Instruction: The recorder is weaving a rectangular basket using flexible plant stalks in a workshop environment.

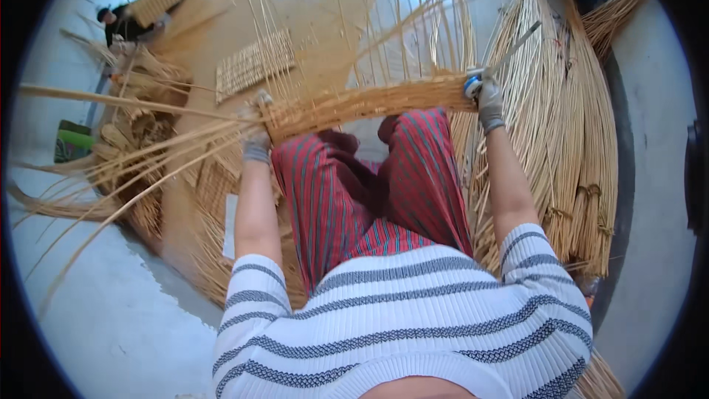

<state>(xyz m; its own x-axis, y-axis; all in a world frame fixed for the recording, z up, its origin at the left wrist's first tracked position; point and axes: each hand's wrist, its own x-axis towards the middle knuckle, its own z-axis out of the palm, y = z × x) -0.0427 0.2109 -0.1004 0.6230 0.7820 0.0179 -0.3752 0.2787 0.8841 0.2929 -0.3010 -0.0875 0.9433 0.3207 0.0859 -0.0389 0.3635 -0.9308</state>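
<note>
A woven cane strip (369, 103) runs across above my knees, with long loose canes sticking up from its far edge and out past its left end. My left hand (256, 133), in a pale glove, is closed round the left end, where several canes fan out. At the right end my gloved right hand (489, 100) is closed on a small blue-and-white tape measure (473, 86). A narrow grey blade (519, 43) slants up and to the right from that hand. Some of my fingers are blurred or hidden.
Long bundles of pale canes (546, 125) lie along the right. Another woven panel (255, 65) is on the floor ahead. Tangled cane scraps (144, 148) heap up at left, near a green object (72, 140). At the far left, a person in dark clothes (122, 26) sits beside a woven piece.
</note>
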